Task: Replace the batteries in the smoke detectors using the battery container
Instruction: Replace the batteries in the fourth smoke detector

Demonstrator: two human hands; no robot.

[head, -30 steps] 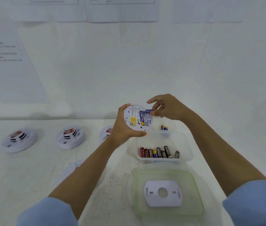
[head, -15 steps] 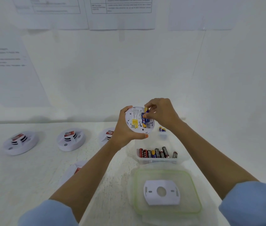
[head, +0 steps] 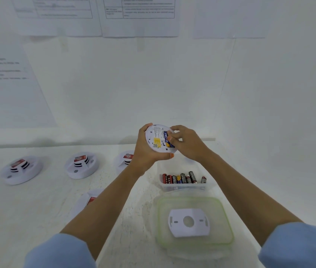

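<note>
My left hand grips a round white smoke detector above the table, its back turned toward me. A blue and yellow battery lies in its battery slot. My right hand has its fingertips curled onto that battery, pressing it into the slot. Below the hands stands the clear battery container with several red and black batteries lined up inside.
The container's green-rimmed lid lies near me with a white mounting plate on it. Three smoke detectors stand in a row at the left, one partly hidden by my left arm. Another detector lies beneath my left forearm.
My right hand brought the blue battery from beside the detector down into its slot. Both hands and the detector shifted slightly.
</note>
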